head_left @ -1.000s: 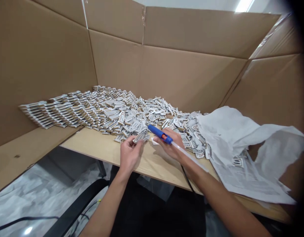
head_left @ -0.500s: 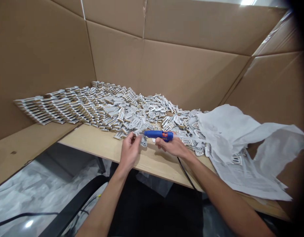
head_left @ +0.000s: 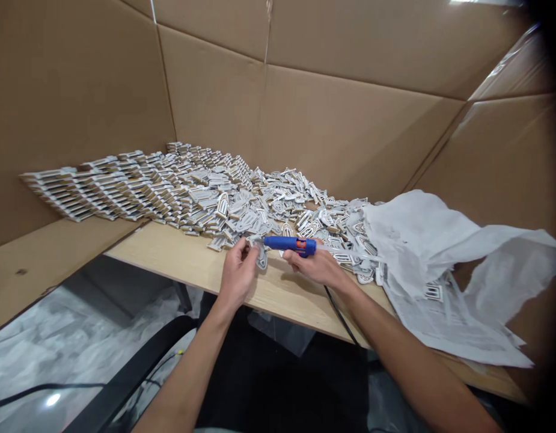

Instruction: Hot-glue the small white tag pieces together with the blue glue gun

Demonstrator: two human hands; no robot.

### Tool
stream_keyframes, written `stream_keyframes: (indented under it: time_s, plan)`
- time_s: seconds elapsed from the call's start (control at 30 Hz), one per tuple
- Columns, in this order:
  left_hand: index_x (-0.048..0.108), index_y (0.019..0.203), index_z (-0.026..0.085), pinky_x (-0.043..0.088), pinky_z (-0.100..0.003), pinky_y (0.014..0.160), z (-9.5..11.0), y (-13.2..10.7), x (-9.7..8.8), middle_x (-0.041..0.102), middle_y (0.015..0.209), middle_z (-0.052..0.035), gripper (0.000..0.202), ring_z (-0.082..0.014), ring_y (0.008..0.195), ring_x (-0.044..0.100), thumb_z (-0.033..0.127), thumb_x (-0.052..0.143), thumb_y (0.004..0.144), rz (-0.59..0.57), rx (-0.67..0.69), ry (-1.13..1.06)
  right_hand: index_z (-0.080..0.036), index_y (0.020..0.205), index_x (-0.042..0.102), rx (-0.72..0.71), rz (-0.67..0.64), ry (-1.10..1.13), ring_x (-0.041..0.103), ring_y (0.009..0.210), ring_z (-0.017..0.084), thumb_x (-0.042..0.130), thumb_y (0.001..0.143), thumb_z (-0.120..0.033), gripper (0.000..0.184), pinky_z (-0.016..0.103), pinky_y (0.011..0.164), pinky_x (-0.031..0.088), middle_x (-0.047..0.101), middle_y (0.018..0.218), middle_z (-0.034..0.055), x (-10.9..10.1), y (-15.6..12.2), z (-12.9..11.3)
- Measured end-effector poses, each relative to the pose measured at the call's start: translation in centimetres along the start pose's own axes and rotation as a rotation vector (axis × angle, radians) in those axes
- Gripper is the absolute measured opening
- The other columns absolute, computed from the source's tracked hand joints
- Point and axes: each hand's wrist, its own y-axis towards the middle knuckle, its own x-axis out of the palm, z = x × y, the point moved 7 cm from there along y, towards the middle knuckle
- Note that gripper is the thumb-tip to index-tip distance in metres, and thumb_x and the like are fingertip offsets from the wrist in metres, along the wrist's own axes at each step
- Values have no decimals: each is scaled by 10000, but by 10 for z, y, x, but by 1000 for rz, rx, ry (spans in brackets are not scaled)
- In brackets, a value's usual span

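Your glue gun (head_left: 289,243) is glossy blue plastic, the table (head_left: 178,255) smooth pale wood, the walls (head_left: 341,132) matt brown cardboard, the crumpled sheet (head_left: 422,240) soft white paper, and the pieces (head_left: 201,201) matt grey card.

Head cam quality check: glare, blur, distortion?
Head view: dark vignette covers the top-right corner; wide-angle bowing bends the brown cardboard wall; small white glare on the glossy grey floor; blue plastic glue gun and right hand look fairly sharp.

Bright indoor light, soft shadows, dark blurry rt edge.
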Motion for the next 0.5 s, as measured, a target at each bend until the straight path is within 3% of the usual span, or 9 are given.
stream_keyframes:
  time_s: [0.3,0.5]
  plan:
    - [515,783,203,348,-235,630,0,-1,0,480,713,37,218,-123,668,437,338,613,924,1,0,19,-231,695,671,-17,6,-3,571,643,192,541,919,-629,475,309,644,425,570,553,12,-2,-1,-7]
    - [494,770,206,345,-234,625,0,0,0,463,706,40,236,-123,666,436,339,610,926,0,5,21,-230,633,625,-46,55,-7,548,614,182,555,906,-615,477,309,633,405,540,530,7,-3,0,-11]
